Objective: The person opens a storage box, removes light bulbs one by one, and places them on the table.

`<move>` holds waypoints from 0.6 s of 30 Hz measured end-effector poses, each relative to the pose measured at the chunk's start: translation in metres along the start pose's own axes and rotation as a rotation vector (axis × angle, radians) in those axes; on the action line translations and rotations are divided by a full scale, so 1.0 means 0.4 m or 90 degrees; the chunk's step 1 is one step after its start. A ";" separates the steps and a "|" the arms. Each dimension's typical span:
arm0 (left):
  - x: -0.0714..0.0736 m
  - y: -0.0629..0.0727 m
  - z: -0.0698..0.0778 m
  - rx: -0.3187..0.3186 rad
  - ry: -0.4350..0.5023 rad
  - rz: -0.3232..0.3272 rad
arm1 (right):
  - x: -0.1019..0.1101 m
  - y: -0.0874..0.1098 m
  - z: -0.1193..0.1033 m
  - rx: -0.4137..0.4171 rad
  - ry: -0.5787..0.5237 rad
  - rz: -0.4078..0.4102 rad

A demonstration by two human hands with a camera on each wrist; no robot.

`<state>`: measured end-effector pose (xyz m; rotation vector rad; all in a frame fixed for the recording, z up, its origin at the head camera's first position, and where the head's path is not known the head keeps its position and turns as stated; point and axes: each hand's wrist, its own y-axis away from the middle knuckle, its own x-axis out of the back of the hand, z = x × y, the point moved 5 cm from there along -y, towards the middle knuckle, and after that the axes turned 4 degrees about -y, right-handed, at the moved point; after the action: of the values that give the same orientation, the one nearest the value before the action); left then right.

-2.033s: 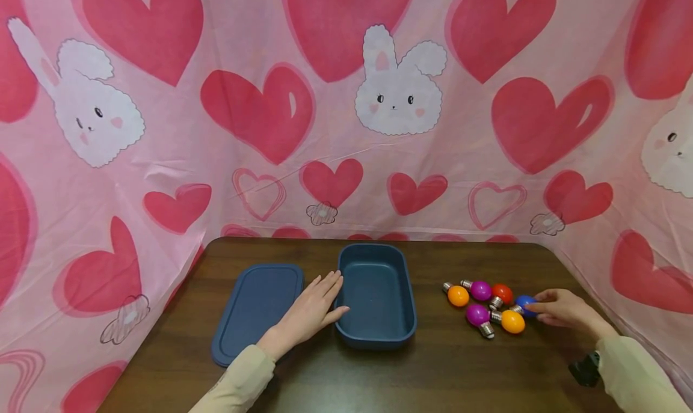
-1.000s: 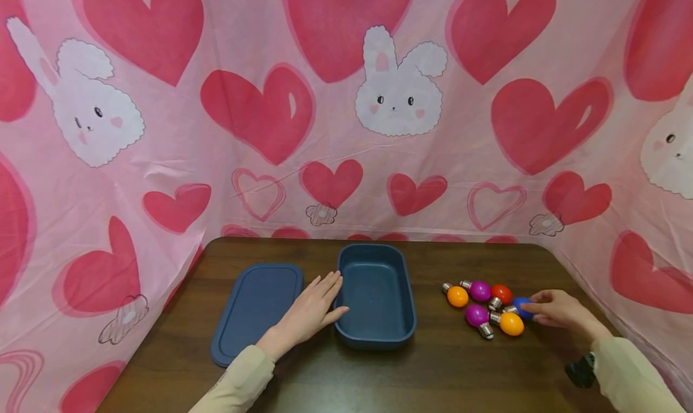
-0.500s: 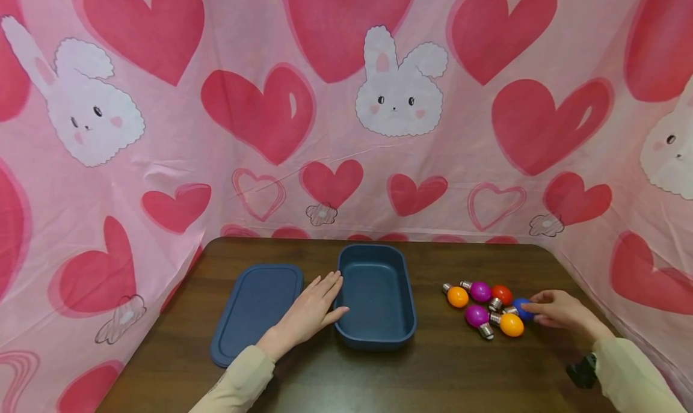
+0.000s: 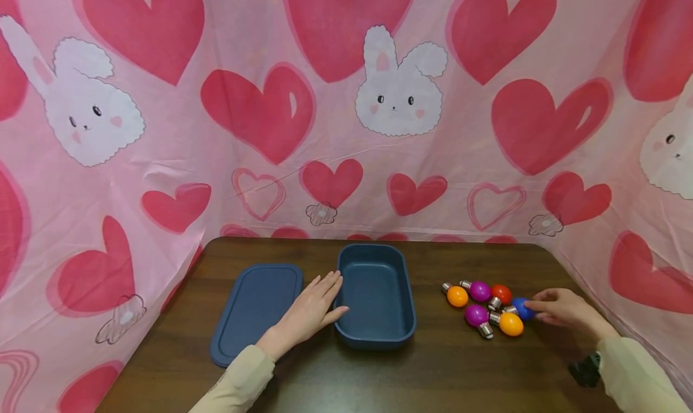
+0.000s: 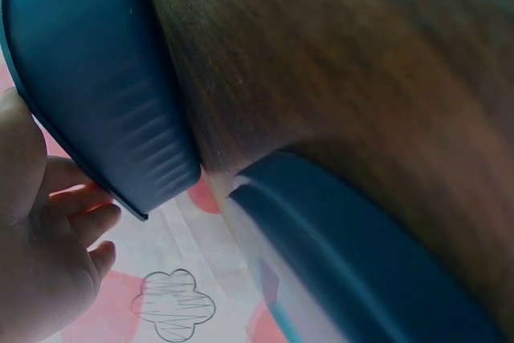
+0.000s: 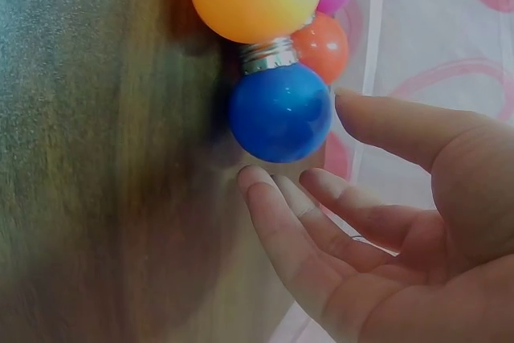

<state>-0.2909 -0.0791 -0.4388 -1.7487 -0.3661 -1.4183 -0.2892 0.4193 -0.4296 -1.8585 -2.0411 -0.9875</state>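
Observation:
My left hand (image 4: pixel 307 308) lies with straight fingers at the left rim of a deep blue rectangular container (image 4: pixel 377 342). In the left wrist view, its fingertips are along the rim. My right hand (image 4: pixel 563 308) is at a blue light bulb (image 4: pixel 522 308) on the right. In the right wrist view, the fingers are spread loosely around the bulb's round end, with small gaps. Beside it are a red bulb (image 4: pixel 501 293), two purple bulbs, one farther back (image 4: pixel 480 290) and one nearer (image 4: pixel 476 314), and two orange bulbs, one left (image 4: pixel 457 296) and one in front (image 4: pixel 511 324).
A flat dark blue lid (image 4: pixel 254 311) lies on the brown wooden table (image 4: pixel 346 380), left of the container and partly behind my left forearm. A dark object (image 4: pixel 585 370) shows by my right cuff. Pink heart-print cloth (image 4: pixel 335 142) hangs behind the table.
My right hand shifted the blue bulb slightly left, nudging the front orange bulb a little, and has since drawn back slightly to the right. My left hand has stayed in place.

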 end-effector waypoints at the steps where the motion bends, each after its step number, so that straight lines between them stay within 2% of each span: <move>1: 0.000 -0.001 0.000 -0.001 0.001 0.001 | 0.003 0.001 -0.001 -0.002 0.001 0.005; 11: 0.004 -0.004 -0.002 -0.001 -0.005 -0.010 | 0.034 0.021 -0.035 0.034 0.093 0.030; 18: 0.001 -0.005 0.002 0.000 -0.008 -0.016 | 0.012 0.035 -0.086 0.083 0.147 0.048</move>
<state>-0.2918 -0.0774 -0.4375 -1.7591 -0.3949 -1.4257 -0.2864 0.4023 -0.3964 -1.6581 -1.8415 -0.9748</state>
